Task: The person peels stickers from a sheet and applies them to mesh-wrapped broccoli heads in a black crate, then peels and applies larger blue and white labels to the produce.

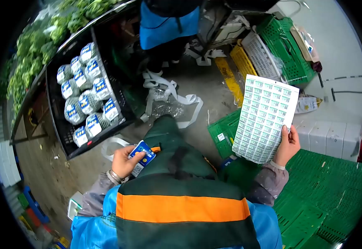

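Note:
Pinched between the thumb and fingers of my left hand (pixel 125 161) is a blue printed card (pixel 145 154), with a white coded part at its lower end. My right hand (pixel 287 146) grips the lower right edge of a white sheet (pixel 265 118) covered in rows of small green-and-white labels. To the upper left of my left hand, a black crate (pixel 67 150) holds several netted green bundles (pixel 90 102) with blue-and-white labels.
Leafy green heads (pixel 44 45) lie beyond the crate. White strips (pixel 191 99) and clear plastic litter the floor. A person in a blue garment (pixel 168 27) stands ahead. Green crates (pixel 314 186) are at the right, beside white boxes (pixel 332 137); more crates (pixel 287 47) are behind.

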Available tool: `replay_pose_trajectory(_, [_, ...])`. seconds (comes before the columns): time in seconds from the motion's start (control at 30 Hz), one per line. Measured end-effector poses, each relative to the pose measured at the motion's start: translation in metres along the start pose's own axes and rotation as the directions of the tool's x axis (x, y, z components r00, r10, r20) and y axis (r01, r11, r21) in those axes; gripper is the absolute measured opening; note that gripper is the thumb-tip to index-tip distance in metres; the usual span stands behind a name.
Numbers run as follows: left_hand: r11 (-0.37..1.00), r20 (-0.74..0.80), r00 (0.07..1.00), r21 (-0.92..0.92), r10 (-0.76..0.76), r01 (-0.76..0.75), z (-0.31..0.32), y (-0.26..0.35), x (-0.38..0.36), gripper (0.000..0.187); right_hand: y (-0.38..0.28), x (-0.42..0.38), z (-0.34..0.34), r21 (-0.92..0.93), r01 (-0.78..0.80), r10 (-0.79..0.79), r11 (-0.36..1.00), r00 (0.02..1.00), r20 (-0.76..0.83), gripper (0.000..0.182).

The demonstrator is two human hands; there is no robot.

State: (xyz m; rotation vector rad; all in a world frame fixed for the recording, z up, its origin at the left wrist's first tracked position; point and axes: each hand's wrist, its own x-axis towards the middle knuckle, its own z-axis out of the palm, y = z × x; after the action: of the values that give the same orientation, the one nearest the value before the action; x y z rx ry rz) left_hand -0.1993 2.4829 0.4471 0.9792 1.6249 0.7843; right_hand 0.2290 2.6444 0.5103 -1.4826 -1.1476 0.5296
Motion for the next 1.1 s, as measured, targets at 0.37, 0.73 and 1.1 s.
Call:
replay_pose_trajectory(0.37, [0.99, 0.489, 0.872, 0.123, 0.003, -0.072, 0.09, 0.07, 0.194, 0.032, 0.061, 0.08, -0.073, -0.288, -0.068, 0.041, 0.955, 0.994, -0.099, 0.018])
replay_pose_trajectory(0.73, [0.987, 0.3, 0.95, -0.109, -0.08, 0.117, 0.145, 0.143, 0.378, 0.039, 0.027, 0.414, 0.094, -0.318, 0.322, -0.227, 0.892, 0.926, 0.301, 0.014])
replay_pose_trajectory(1.1, [1.0, 0.186, 0.982, -0.02, 0.004, 0.0, 0.152, 0.294, 0.502, 0.03, -0.004, 0.691, 0.141, -0.562, 0.663, -0.727, 0.496, 0.67, 0.149, 0.009])
